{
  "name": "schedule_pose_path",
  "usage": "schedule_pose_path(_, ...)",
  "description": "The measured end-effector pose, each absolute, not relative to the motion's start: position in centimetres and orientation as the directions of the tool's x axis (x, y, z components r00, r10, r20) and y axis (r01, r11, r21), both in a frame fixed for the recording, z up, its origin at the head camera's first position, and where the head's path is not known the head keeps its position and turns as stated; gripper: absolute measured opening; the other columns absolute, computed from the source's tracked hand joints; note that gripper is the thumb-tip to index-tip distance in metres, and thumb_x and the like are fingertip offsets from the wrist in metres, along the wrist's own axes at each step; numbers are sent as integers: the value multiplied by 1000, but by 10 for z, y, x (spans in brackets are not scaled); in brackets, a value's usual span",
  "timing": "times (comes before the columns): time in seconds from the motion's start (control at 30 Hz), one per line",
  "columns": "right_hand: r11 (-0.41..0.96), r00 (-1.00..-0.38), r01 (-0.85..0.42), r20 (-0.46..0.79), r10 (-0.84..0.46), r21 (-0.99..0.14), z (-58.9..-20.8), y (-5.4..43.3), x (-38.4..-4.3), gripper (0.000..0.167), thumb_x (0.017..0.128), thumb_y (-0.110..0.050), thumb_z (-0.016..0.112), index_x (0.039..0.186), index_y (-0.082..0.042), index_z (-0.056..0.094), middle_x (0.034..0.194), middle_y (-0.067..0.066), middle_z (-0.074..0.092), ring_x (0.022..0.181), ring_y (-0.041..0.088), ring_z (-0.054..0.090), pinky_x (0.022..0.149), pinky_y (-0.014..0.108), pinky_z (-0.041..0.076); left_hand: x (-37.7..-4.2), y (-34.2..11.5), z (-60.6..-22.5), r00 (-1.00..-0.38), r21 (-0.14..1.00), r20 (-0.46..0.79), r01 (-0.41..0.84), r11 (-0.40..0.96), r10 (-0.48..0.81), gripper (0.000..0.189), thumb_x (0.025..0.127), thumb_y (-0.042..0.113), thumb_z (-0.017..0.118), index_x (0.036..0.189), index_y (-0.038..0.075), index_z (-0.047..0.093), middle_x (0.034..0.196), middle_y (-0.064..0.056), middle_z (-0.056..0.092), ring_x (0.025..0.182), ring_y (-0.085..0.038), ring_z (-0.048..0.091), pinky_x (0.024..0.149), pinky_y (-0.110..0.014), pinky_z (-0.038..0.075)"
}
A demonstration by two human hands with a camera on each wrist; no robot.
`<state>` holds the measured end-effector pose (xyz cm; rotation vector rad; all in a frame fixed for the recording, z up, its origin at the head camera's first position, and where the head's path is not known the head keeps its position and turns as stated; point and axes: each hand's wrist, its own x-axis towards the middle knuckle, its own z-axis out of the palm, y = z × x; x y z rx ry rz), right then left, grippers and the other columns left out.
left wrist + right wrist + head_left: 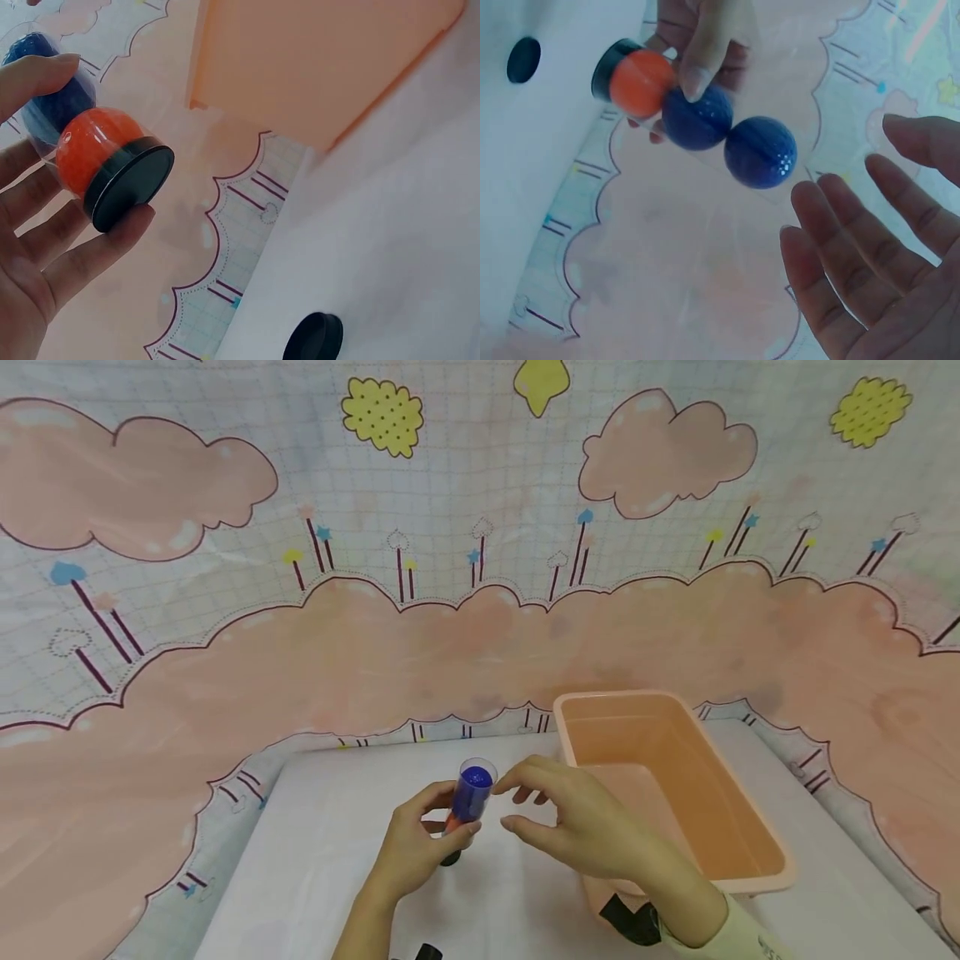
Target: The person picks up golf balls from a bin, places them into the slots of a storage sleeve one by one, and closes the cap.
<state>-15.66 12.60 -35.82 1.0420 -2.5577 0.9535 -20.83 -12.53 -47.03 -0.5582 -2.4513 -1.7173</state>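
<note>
Ball tube (471,799) in left grip (414,845)

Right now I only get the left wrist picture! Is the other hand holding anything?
Observer: No. The head view shows the right hand with nothing in its grip, its fingers beside the top end of the clear tube.
Operator: Okay! How many balls are in the tube? A thumb is in the way in my picture.
Observer: Three. The right wrist view shows them in a row: two blue balls, then one orange ball next to the black cap.
</note>
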Motion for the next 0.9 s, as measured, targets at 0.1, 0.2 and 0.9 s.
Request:
schedule_pose_path(0.1,525,-741,-672,449,-500,-523,-368,124,-157,31,95,-22,76,124,-26,65,120,-14,68,100,4,67,87,27,58,-209,-127,-472,-931,888,287,346,302,225,50,80,28,91,124,35,68,119,8,74,113,-18,69,86,-29,59)
schedule_pose_path(0.2,515,-763,-647,477,-437,-563,-378,121,-156,32,94,-19,77,123,-24,65,119,-12,68,98,4,67,84,28,58,-210,-130,-471,-933,889,286,343,303,217,50,80,27,91,124,33,68,120,7,74,113,-19,69,86,-28,59)
schedule_pose_path(0.9,614,-927,-359,347,-145,-703,-461,51,-165,29,91,-15,74,118,-16,65,102,-3,66,85,10,65,71,22,51,-211,-159,-479,-938,870,330,346,352,107,50,81,19,90,126,22,68,118,-1,75,108,-10,68,84,-29,60)
